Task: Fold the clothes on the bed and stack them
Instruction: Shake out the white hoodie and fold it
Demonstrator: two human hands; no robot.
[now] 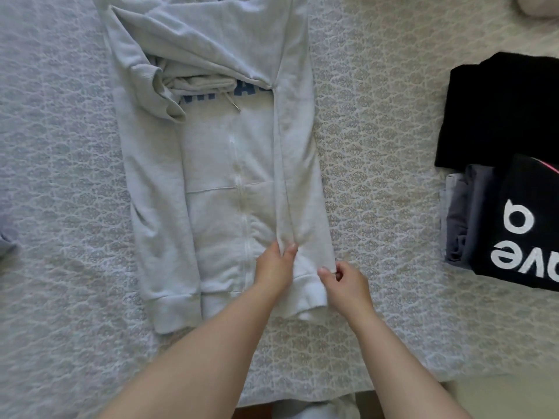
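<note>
- Pale grey zip hoodie (217, 176) laid front-up mid-bed, hem toward near edge; both sleeves folded in along body.
- Left hand (273, 272) on right sleeve (298, 164) near cuff, thumb and fingers pinching a ridge of cloth.
- Right hand (348, 285) pinching sleeve's outer edge, remaining fingers curled.
- Advised: pull sleeve taut, align parallel to zip (240, 192), flatten ridge before hem-to-hood fold.
- Folded dark stack (508, 213) waiting at bed's right edge.

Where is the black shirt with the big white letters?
In the head view, the black shirt with white letters is at the right edge of the bed, on folded grey clothes, right of the grey hoodie.
</note>
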